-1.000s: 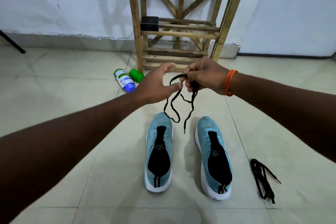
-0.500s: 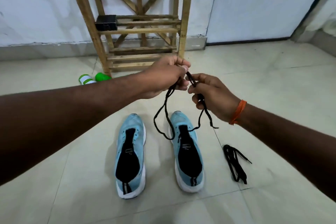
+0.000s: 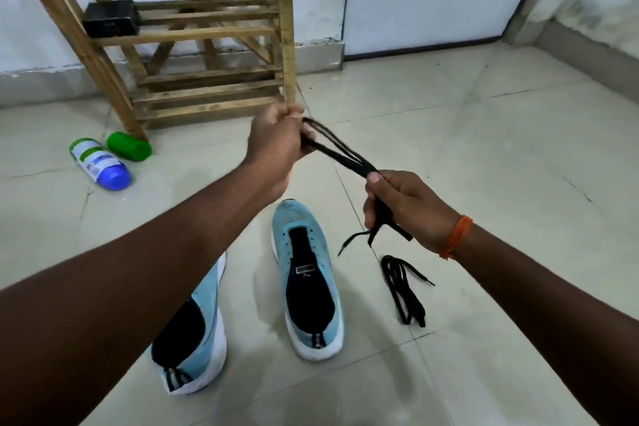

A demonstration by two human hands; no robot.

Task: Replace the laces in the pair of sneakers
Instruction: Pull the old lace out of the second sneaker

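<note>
Two light-blue sneakers with white soles and no laces stand on the tiled floor: the right one (image 3: 306,277) in full view, the left one (image 3: 198,339) half hidden under my left forearm. A folded black lace (image 3: 340,154) is stretched taut between my hands above the shoes. My left hand (image 3: 276,142) grips its upper end. My right hand (image 3: 404,207) grips the lower part, and the loose ends dangle below the fist. A second black lace (image 3: 403,290) lies bundled on the floor right of the right sneaker.
A wooden rack (image 3: 193,45) stands against the white wall behind my hands, with a black box (image 3: 110,19) on its shelf. A white-and-blue bottle (image 3: 100,162) and a green cap (image 3: 129,146) lie on the floor at the left. Open tile stretches to the right.
My hands have moved apart, pulling the folded lace straight between them; before, it hung in loose loops. My right hand has dropped lower and to the right. The view has shifted right.
</note>
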